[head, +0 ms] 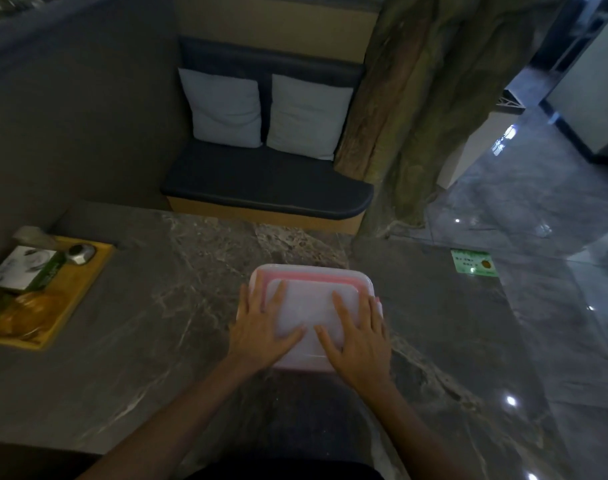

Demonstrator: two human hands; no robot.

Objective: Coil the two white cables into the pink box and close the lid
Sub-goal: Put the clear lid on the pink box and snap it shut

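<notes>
The pink box sits on the marble table in front of me, with its pale lid lying on top and a pink seal showing along the far rim. My left hand rests flat on the lid's left half, fingers spread. On the right half my right hand lies flat the same way, thumb pointing inward. Neither hand grips anything. No white cable shows; the lid hides the inside of the box.
A yellow tray at the table's left edge carries a tissue box, a small metal dish and clear wrappers. Beyond the table is a dark bench with two pale cushions. A tree-trunk pillar and glossy floor lie right.
</notes>
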